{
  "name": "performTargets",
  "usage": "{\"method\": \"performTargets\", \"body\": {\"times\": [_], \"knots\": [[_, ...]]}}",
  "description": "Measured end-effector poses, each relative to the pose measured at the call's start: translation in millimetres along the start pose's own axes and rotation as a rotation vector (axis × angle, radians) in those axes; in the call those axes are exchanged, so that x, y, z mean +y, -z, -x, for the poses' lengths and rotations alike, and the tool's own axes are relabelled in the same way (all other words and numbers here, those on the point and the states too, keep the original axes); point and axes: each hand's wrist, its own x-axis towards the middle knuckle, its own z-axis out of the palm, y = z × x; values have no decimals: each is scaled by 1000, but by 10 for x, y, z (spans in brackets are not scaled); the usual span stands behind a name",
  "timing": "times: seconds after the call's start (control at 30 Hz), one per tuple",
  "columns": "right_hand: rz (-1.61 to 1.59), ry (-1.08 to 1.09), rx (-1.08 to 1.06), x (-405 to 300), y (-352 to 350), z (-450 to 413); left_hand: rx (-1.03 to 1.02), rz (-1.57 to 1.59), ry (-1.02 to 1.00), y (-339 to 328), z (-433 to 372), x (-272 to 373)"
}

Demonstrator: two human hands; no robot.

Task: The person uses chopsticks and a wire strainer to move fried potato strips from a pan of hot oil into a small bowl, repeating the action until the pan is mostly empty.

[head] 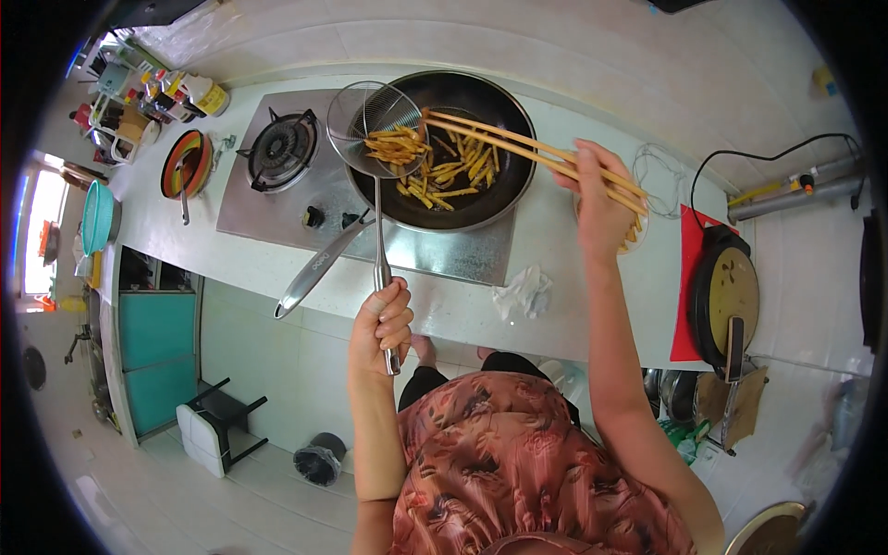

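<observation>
My left hand (386,325) grips the metal handle of a wire mesh skimmer (347,118), whose basket hangs over the left side of a dark frying pan (510,184). A heap of browned fried strips (392,147), perhaps potato, lies in the basket. More yellow-brown strips (451,173) sit in oil in the pan. Long wooden chopsticks (513,142) are in my right hand (600,194); their tips are at the skimmer's right rim, with a browned piece there. The pan's grey handle (322,263) points down and left, past the counter's front edge. Partly behind my right wrist is a plate (635,239) holding strips.
An unlit burner (283,149) is left of the pan. Farther left are an orange-rimmed bowl (187,166) with a spoon, and bottles (201,94). Crumpled tissue (524,291) lies near the front edge. An electric griddle (728,298) with a cord stands on the right.
</observation>
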Motion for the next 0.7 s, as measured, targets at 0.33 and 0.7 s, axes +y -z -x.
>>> {"method": "performTargets", "body": {"times": [0.33, 0.7], "knots": [[167, 52, -97, 612, -28, -25, -29, -25, -24, -108, 16, -23], [120, 21, 106, 335, 152, 78, 19, -20, -12, -80, 36, -33]]}}
